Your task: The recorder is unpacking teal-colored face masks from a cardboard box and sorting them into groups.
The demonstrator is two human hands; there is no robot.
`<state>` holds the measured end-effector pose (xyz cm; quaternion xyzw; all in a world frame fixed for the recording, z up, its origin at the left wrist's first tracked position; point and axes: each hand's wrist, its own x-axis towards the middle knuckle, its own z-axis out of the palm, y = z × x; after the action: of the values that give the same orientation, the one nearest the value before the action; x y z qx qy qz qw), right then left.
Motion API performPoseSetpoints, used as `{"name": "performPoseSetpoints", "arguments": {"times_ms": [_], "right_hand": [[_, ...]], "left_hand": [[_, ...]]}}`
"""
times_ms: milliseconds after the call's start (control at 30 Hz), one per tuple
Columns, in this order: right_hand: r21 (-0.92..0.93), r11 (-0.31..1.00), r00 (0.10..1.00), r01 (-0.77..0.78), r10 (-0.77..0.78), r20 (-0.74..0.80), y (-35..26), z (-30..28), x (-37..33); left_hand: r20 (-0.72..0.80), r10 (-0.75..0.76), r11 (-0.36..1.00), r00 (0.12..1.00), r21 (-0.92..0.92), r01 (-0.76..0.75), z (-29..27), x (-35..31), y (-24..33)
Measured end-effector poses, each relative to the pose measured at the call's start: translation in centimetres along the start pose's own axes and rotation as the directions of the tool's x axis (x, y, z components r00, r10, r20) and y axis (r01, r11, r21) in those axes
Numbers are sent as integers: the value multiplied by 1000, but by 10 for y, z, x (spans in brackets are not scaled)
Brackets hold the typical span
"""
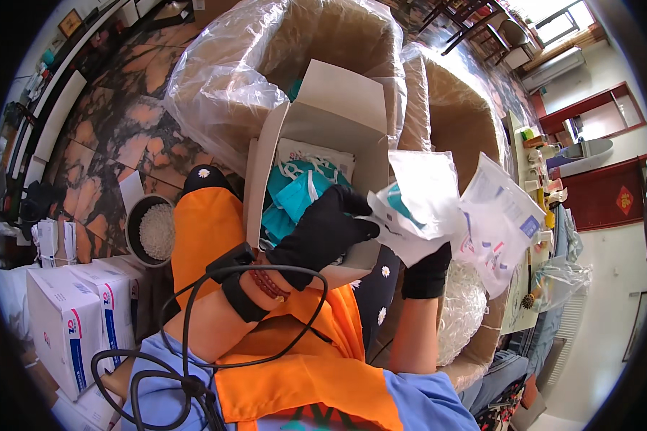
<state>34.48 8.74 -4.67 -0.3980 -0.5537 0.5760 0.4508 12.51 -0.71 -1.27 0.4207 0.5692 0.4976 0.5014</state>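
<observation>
We had a white bag [428,179] up in front of us, just right of the open carton [343,97], with a teal piece [402,202] showing at its left side. Our left hand [322,233], in a black glove, reached across the carton, its grip pinching the left edge of the bag between thumb and forefinger. Our right hand [425,275], gloved in black too, came up from below against the bag's lower side; its fingers were hidden behind the bag, so we could not tell how tightly that grip closed. A printed, translucent bag [502,219] stood just beside the white one, on its right.

Inside the carton, teal masks [293,197] with white loops lay in a heap, and a flat white packet [323,154] leaned at the far side. Beyond the carton stood a large box lined with clear plastic [223,79], and a second lined box [461,111] was on its right. White stringy material [461,316] was piled to the right of our right forearm. On our left, a dark round bin [133,233] held white stuff, near several stacked white boxes [54,316] on the patterned floor [133,122]. A black cable [322,294] looped over our left forearm.
</observation>
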Motion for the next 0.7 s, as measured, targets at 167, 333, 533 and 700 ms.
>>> {"name": "performPoseSetpoints", "arguments": {"times_ms": [167,333,533,700], "right_hand": [[-559,774,942,298,-142,305,15,-17,-1],[-445,889,994,107,-86,66,23,-11,-12],[-392,913,994,109,-98,48,23,-9,-12],[289,947,988,-137,111,103,14,3,-12]], "left_hand": [[-163,197,980,967,54,-190,-1,-5,13],[-10,682,504,732,732,-459,-16,-12,33],[-44,774,517,632,622,-589,-8,-24,25],[-295,408,900,864,288,-327,-16,-10,29]]}}
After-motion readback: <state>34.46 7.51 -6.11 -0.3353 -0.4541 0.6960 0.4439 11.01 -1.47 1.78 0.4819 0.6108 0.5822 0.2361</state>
